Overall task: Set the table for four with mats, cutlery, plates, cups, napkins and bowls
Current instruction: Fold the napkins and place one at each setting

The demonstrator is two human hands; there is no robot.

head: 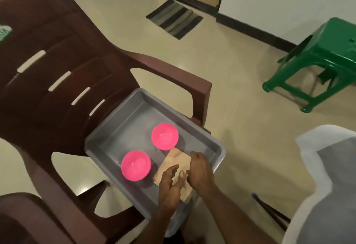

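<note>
Head view: grey tray resting on the seat of a brown chair, apparently serving as the supply bin; contents two pink bowls, upright, mouths up, and a tan napkin stack at the near right corner, just beside both bowls. Left hand with thumb pressed on the stack, right hand curled over its right edge, probably to lift or separate napkins; stack's long axis running from the near tray rim toward the far bowl.

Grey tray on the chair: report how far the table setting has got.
Done: cannot tell; no laid table shows. In hand: both hands, left hand and right hand, are on the tan napkins in the grey tray. Left: two pink bowls remain there.
</note>
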